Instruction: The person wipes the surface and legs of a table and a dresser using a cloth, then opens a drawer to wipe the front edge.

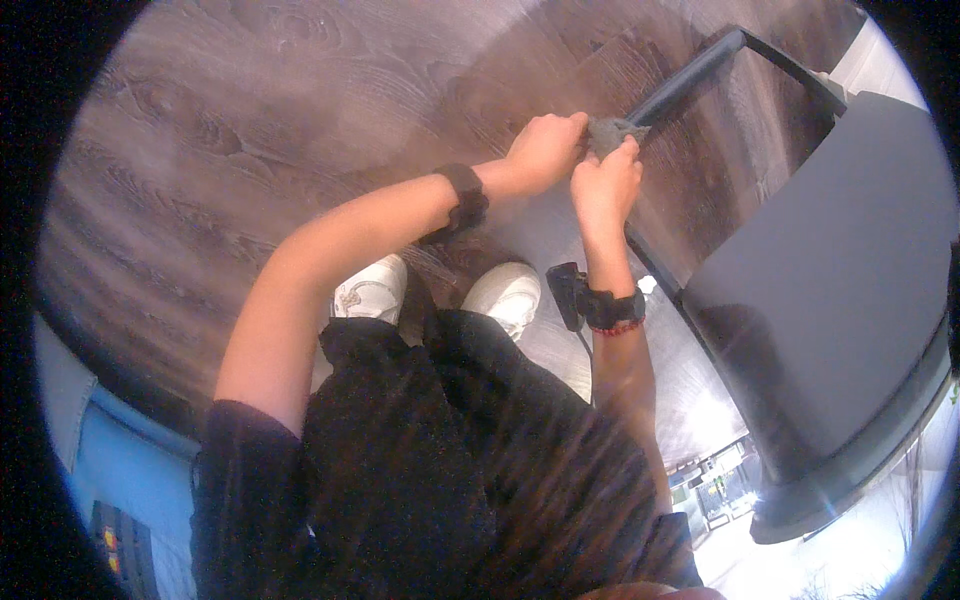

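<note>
A crumpled grey cloth (616, 133) lies against the lower end of a dark metal bar (690, 76), which is part of a tubular frame. My left hand (546, 152) reaches in from the left, its fingers pinching the cloth's left side. Just below and to the right, my right hand (609, 184) grips the cloth's near edge. Whether the cloth wraps fully around the bar is hidden by my fingers. The frame joins a broad grey panel (832, 277) on the right, which may be a table top or a seat.
Dark wood-patterned flooring (262, 112) spreads ahead and to the left. My white shoes (506, 296) stand below my hands. A thin dark frame rail (709, 360) runs along the panel's near side. Bright glare comes from the lower right, and a blue surface (135, 450) shows at lower left.
</note>
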Tool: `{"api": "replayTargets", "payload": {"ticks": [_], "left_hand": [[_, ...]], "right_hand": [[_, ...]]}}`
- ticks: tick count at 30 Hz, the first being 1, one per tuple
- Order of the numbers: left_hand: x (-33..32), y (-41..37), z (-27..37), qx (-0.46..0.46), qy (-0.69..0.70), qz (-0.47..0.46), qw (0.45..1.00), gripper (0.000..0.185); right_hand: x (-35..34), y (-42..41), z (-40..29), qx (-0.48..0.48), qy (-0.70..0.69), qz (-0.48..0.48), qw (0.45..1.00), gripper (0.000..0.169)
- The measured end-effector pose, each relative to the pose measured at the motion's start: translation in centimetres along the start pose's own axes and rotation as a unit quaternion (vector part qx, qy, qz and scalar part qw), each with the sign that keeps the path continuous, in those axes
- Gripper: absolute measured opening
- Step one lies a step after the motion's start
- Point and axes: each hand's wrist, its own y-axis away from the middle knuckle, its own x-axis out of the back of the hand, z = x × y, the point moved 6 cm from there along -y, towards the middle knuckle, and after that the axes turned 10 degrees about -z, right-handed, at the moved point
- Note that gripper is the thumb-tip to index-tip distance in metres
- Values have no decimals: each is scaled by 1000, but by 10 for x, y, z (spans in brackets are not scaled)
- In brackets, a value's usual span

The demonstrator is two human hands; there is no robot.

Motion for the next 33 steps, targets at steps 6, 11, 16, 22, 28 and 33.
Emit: {"api": "replayTargets", "payload": {"ticks": [6, 11, 16, 22, 28, 33], "left_hand": [[10, -41, 18, -76, -100, -13, 992, 19], [20, -64, 37, -100, -169, 4, 980, 19], [12, -44, 33, -89, -160, 22, 983, 16], [0, 19, -1, -28, -86, -45, 995, 19], [9, 46, -5, -2, -71, -76, 995, 22], [51, 41, 13, -51, -268, -175, 946, 25]], "right_hand": [[10, -33, -6, -19, -61, 38, 997, 51], [23, -56, -12, -73, -68, 52, 994, 51], [20, -45, -2, -13, 2, 37, 999, 51], [-2, -2, -9, 34, 162, -98, 981, 43], [1, 3, -22, 115, 199, -132, 964, 43], [7, 27, -23, 143, 173, -119, 967, 37]]}}
